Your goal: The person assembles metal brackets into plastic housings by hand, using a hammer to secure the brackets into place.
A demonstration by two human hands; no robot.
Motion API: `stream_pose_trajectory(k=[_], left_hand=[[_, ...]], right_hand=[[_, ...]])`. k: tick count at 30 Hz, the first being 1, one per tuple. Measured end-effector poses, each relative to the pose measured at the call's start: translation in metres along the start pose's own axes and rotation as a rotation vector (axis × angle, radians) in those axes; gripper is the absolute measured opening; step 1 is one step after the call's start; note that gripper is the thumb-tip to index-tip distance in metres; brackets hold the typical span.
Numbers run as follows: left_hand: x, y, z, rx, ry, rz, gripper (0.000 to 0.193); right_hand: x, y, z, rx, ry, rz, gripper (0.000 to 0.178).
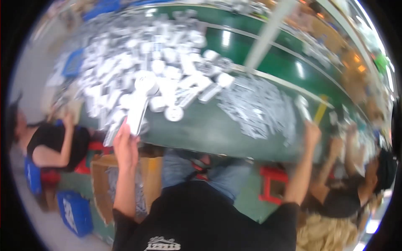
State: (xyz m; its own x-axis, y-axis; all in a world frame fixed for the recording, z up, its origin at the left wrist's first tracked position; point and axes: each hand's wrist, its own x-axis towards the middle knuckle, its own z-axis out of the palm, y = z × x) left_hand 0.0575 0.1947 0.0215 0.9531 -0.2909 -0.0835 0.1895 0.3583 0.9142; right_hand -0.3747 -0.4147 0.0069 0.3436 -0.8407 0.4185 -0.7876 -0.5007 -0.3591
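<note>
My left hand (pixel 126 144) is closed round the lower end of a white plastic part with a round head and a long handle (pixel 140 102). The part is held tilted, head up, in front of the big pile of similar white parts (pixel 171 54). Out to the right, my right hand (pixel 312 133) is closed on the lower end of a slim white piece (pixel 303 107), which points up and is blurred. Between my hands, a heap of thin grey strips (pixel 257 106) lies on the green table (pixel 180 136).
A cardboard box (pixel 151 173) of grey pieces stands below left, near a blue bin (pixel 75 211) and a red stool (pixel 272 184). People sit close by at left (pixel 52 146) and right (pixel 343 196). A pale post (pixel 268 37) rises beyond the table.
</note>
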Motion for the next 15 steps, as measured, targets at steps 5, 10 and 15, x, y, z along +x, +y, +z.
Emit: stream_pose_trajectory(k=[5, 10, 15], left_hand=[[0.1, 0.088, 0.0, 0.205, 0.234, 0.388, 0.051], [0.246, 0.136, -0.054, 0.387, 0.422, 0.544, 0.056], [0.4, 0.155, -0.128, 0.739, 0.591, 0.578, 0.057]], right_hand=[[-0.042, -0.071, -0.057, 0.366, 0.058, 0.309, 0.037], [-0.142, -0.15, -0.016, 0.949, -0.337, 0.631, 0.042], [-0.185, -0.24, 0.023, 1.055, -0.748, 0.747, 0.049]])
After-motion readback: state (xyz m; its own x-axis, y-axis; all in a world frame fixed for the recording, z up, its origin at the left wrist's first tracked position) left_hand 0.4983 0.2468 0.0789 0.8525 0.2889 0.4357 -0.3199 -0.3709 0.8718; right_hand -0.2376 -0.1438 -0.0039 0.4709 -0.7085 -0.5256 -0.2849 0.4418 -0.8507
